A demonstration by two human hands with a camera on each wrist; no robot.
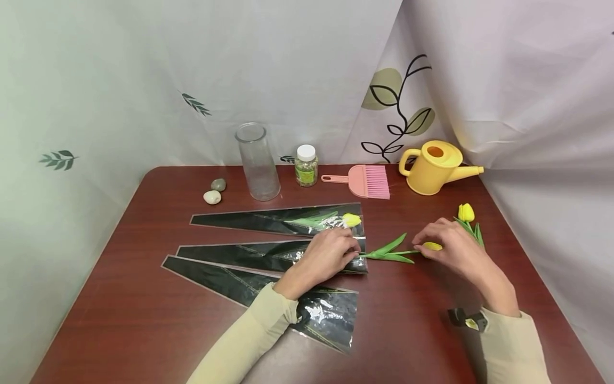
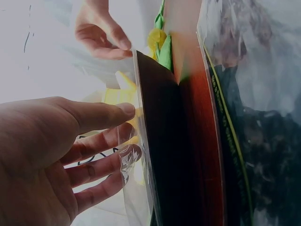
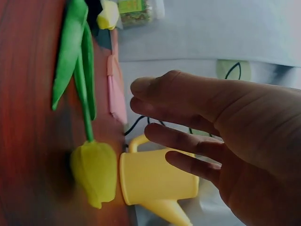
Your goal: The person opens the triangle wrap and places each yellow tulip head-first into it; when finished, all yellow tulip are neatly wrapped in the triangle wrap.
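My left hand (image 1: 331, 253) is at the wide end of the middle black-backed clear flower sleeve (image 1: 240, 258). In the left wrist view, its thumb and fingers pinch the clear film (image 2: 133, 157) at the sleeve's mouth. A yellow tulip (image 3: 94, 172) with green leaves lies on the table, stem towards that mouth; my left fingers hide the stem's end. Over the bloom hovers my right hand (image 1: 451, 248), its fingers loosely bent and apart from the flower in the right wrist view. Another tulip (image 1: 465, 212) lies farther right, partly behind my right hand.
Behind, another sleeve (image 1: 230, 220) contains a yellow tulip; a third sleeve (image 1: 331, 314) lies in front under my left forearm. Along the back stand a clear vase (image 1: 261, 165), a white-capped jar (image 1: 306, 166) and a yellow watering can (image 1: 429, 170). Two stones (image 1: 212, 197) and a pink brush-and-dustpan set (image 1: 362, 181) lie there.
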